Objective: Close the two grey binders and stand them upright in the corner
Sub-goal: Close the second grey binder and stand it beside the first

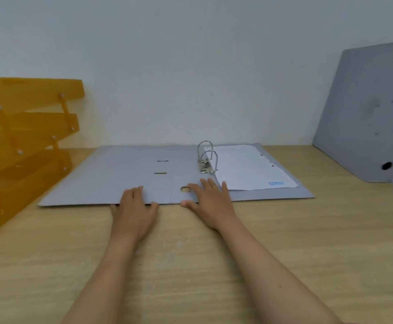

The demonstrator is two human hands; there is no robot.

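Observation:
A grey binder (111, 176) lies open and flat on the wooden desk (214, 265), near the back wall. Its metal ring arches (206, 155) stand up at the middle, and a white sheet (249, 169) rests on its right half. My left hand (133, 206) lies flat on the binder's near edge, fingers on the left cover. My right hand (210, 202) rests with spread fingers on the spine area beside the round finger hole (185, 189). A second grey binder (366, 118) stands closed, leaning in the right corner.
A stack of orange translucent paper trays (24, 146) stands at the left, close to the open binder's left cover. The pale wall (191, 66) runs right behind the binder.

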